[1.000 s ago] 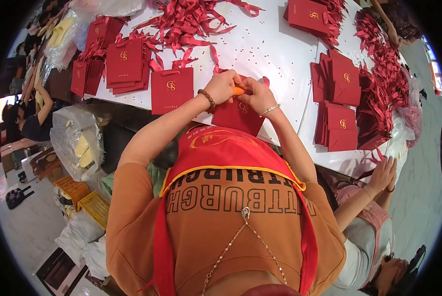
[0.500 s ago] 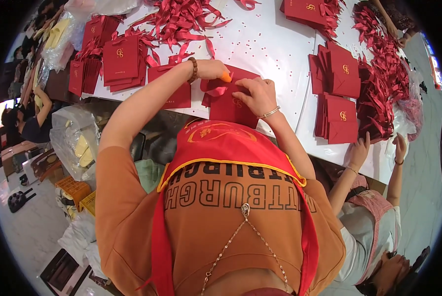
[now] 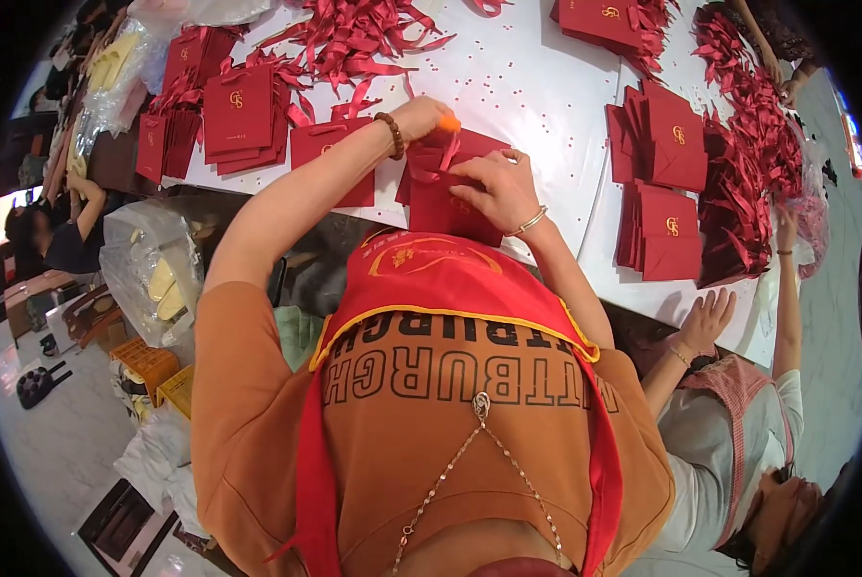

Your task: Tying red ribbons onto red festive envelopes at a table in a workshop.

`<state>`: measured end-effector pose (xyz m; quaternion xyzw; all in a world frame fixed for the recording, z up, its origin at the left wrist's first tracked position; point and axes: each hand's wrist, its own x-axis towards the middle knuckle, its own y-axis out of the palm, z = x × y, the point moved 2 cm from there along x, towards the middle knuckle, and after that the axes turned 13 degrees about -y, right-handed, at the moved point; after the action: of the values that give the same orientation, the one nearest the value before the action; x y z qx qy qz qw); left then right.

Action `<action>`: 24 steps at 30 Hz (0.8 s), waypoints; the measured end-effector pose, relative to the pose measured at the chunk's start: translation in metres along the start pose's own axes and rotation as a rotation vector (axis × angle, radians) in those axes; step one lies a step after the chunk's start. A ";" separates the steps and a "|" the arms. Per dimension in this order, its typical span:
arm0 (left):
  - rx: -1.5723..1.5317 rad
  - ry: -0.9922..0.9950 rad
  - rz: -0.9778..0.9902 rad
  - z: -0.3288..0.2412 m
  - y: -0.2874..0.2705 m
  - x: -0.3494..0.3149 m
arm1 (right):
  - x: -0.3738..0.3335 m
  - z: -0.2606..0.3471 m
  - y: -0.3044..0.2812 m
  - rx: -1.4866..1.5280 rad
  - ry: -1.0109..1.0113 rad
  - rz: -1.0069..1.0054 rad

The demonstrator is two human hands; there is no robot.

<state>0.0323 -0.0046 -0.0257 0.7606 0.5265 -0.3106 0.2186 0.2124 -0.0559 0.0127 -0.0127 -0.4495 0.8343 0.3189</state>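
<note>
A small red gift bag (image 3: 438, 207) with a gold mark lies at the table's front edge, in front of my apron. My left hand (image 3: 421, 119), an orange cover on one fingertip, is closed above the bag's top and holds up a red ribbon (image 3: 451, 152). On the bag's right side rests my right hand (image 3: 504, 192), its fingers bent and closed at the top edge beside the ribbon. The fingers partly hide what they grip there. More red card lies behind the bag, under my hands. Another red bag (image 3: 354, 188) lies flat just to the left, partly behind my left forearm.
Stacked red bags (image 3: 241, 115) stand at the left, and a heap of red ribbons (image 3: 354, 38) lies behind. Further bag stacks (image 3: 671, 231) and ribboned bags fill the right side. A co-worker's hand (image 3: 705, 322) is at the right front edge. Red dots are scattered over the white table (image 3: 508, 58).
My left hand has risen slightly to the right, drawing the ribbon more upright. My right hand has shifted slightly down. At the right, the co-worker's hands have spread apart.
</note>
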 end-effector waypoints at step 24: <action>0.036 0.315 -0.574 -0.014 -0.042 0.007 | -0.004 -0.053 0.029 0.019 0.441 -0.023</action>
<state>-0.0021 0.0238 -0.0213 0.6235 0.7412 -0.2474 0.0245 0.2172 -0.0306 -0.0413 -0.1870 -0.3610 0.8118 0.4191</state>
